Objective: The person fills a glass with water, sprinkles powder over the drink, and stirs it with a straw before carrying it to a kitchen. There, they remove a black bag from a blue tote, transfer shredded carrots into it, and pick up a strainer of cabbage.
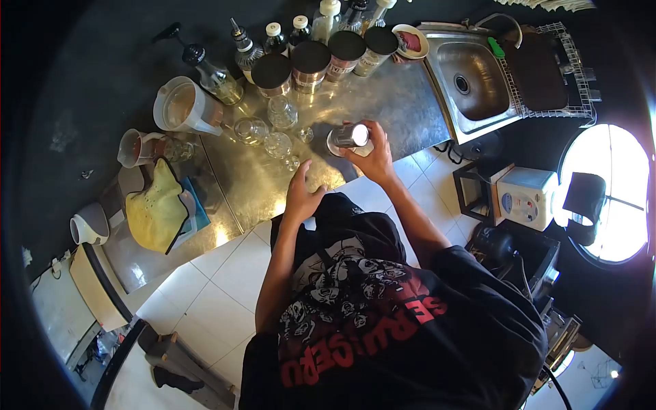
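My right hand [374, 158] is wrapped round a small dark canister [349, 136], which is tilted so that its bright white end faces up and to the right. A pale round rim shows just below and left of the canister, partly hidden by it. Over the counter's front edge, my left hand [305, 196] holds nothing, its thumb and fingers apart. Nearest to it is a tiny glass stopper [292, 163] on the steel counter [256, 188]. Close by stand clear glass jars, one squat jar [251, 130] and another jar [278, 145].
Along the back stand black-lidded tins [311, 57], pump bottles and a glass bottle [222, 83]. A plastic jug [183, 106] is at the left, near a yellow cloth [156, 212]. At the right are the sink [478, 82] and a wire dish rack [586, 82].
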{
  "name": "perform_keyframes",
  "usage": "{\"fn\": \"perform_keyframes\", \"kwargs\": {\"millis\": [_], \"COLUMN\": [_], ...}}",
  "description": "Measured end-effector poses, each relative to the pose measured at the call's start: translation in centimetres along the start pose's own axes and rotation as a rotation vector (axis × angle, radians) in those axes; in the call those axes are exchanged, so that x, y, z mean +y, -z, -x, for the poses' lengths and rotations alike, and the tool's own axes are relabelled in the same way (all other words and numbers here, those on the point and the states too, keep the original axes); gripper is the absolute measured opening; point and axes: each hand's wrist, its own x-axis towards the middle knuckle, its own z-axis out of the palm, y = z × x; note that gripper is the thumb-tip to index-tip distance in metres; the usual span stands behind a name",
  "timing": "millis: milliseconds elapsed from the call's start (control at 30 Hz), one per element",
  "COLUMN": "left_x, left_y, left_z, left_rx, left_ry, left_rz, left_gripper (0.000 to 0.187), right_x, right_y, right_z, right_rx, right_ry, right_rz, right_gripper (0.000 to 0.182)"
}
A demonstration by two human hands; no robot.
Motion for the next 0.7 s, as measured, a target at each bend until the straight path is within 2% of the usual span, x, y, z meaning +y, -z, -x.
{"fn": "perform_keyframes", "kwargs": {"millis": [100, 167, 233, 300, 367, 433, 567, 700], "left_x": [0.2, 0.3, 1.5, 1.8, 2.0, 2.3, 2.7, 2.8], "left_y": [-0.7, -1.1, -1.1, -1.5, -1.8, -2.2, -3.1, -3.8], "left_z": [-0.8, -1.4, -1.4, -1.6, -2.1, -2.4, -2.8, -3.4], "left_rx": [0.008, -0.004, 0.023, 0.029, 0.037, 0.039, 0.074, 0.090], "left_ry": [0.017, 0.014, 0.036, 0.040, 0.039, 0.022, -0.011, -0.039], "left_rz": [0.006, 0.017, 0.010, 0.005, 0.002, 0.017, 0.007, 0.001], "left_gripper": [0.071, 0.073, 0.076, 0.078, 0.079, 0.081, 0.083, 0.085], "right_x": [0.5, 2.1, 1.8, 0.9, 1.4, 1.3, 2.0, 2.2], "right_y": [0.3, 0.4, 1.1, 1.8, 1.8, 1.3, 0.9, 0.6], "right_z": [0.9, 1.5, 1.6, 2.0, 2.9, 3.7, 4.9, 4.8], "right_rx": [-0.007, 0.054, 0.088, 0.095, 0.087, 0.146, 0.186, 0.192], "right_ry": [-0.016, -0.131, -0.146, -0.161, -0.197, -0.359, -0.470, -0.505], "right_rz": [0.030, -0.236, -0.223, -0.591, -0.663, -0.979, -1.076, -1.179], "right_gripper": [0.058, 0.060, 0.060, 0.059, 0.056, 0.054, 0.054, 0.043]}}
